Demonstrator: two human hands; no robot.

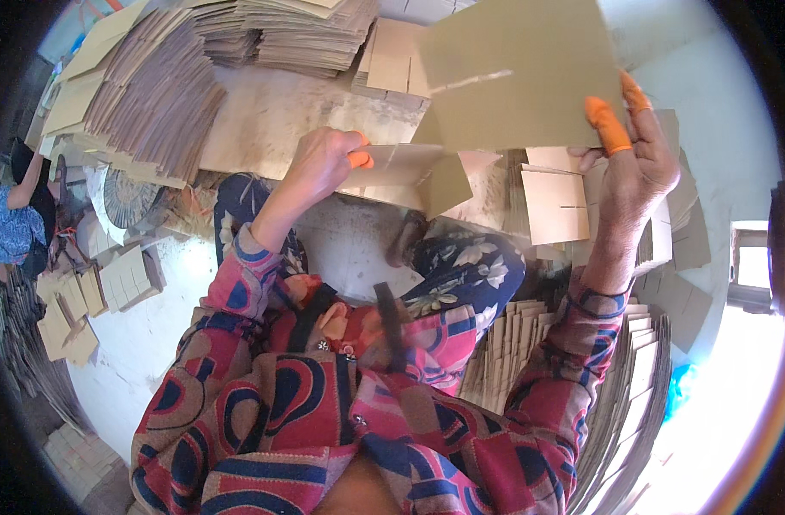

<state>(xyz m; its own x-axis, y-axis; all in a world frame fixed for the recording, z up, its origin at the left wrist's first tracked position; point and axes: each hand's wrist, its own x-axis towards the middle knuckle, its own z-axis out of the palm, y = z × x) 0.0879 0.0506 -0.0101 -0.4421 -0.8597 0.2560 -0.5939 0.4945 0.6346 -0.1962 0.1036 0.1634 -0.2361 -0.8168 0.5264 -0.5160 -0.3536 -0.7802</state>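
My right hand (637, 159), with orange finger covers on two fingers, grips a large flat cardboard sheet (525, 103) by its lower right corner. A pale slit shows in that sheet near its left side. Lower and to the left, my left hand (324, 163) pinches a smaller cardboard piece (397, 172) between fingertips that also wear orange covers. Another panel (448, 184) stands at an angle to this piece, under the big sheet. Whether the sheet touches the pieces below it, I cannot tell.
Tall stacks of cardboard (157, 94) stand on the worn bench (264, 112) at the far left. More slotted pieces (555, 206) lie at the right. Rows of upright cardboard (624, 403) stand by my right elbow. Another person (15, 210) is at the left edge.
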